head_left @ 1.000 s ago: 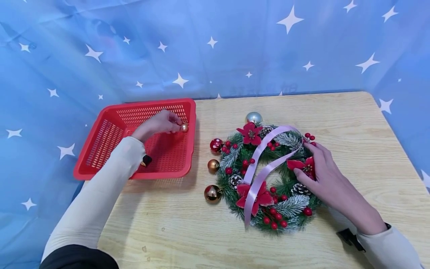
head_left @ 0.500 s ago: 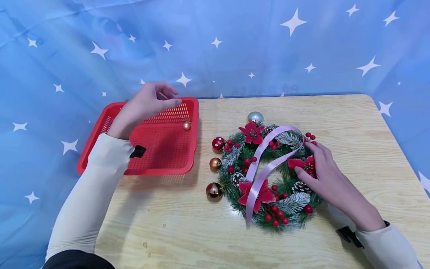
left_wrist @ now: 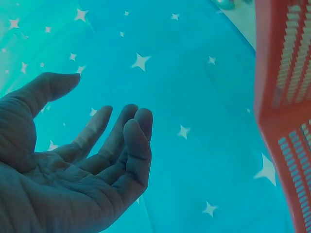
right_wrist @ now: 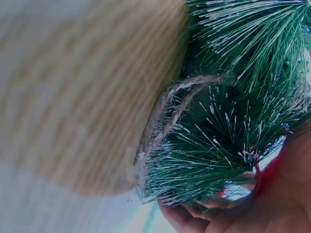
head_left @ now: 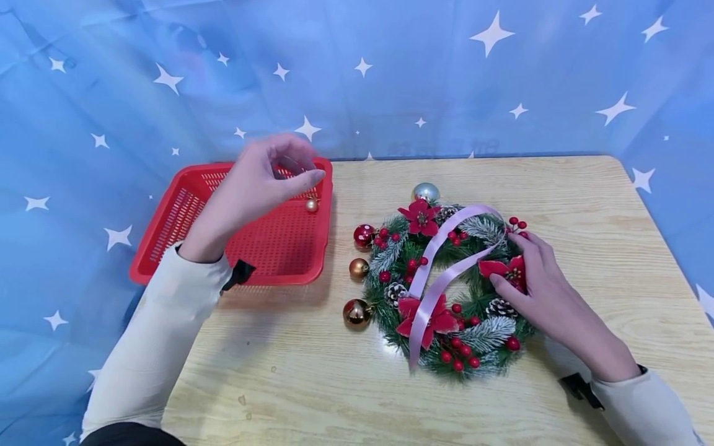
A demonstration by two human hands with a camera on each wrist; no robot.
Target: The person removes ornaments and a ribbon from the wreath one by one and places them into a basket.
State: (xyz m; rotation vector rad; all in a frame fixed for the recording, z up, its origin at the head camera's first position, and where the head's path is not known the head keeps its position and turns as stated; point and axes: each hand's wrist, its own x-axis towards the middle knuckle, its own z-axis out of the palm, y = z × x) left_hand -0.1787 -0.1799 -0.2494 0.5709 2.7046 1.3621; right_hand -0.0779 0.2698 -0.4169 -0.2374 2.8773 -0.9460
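Note:
My left hand (head_left: 268,176) hovers above the red basket (head_left: 328,229), its fingers loosely bent and nothing held. In the left wrist view, the palm of that left hand (left_wrist: 87,170) shows bare, thumb apart from the fingers. A small gold bauble (head_left: 312,205) lies in the basket near its right wall. On the table, a Christmas wreath (head_left: 485,334) lies flat with a pink ribbon (head_left: 440,297) across it. My right hand (head_left: 546,297) grips the wreath's right side; in the right wrist view its fingers curl about the green needles (right_wrist: 194,170), beside a twine loop (right_wrist: 170,111).
Left of the wreath stand a red dotted bauble (head_left: 364,236), a copper bauble (head_left: 359,268) and a larger shiny brown bauble (head_left: 356,314). A silver bauble (head_left: 426,192) sits behind it. A starred blue curtain (head_left: 357,74) hangs behind the wooden table (head_left: 312,390).
My left hand has let go of the small gold bauble in the basket and risen above it, then shifted slightly right. The right hand keeps its hold on the wreath.

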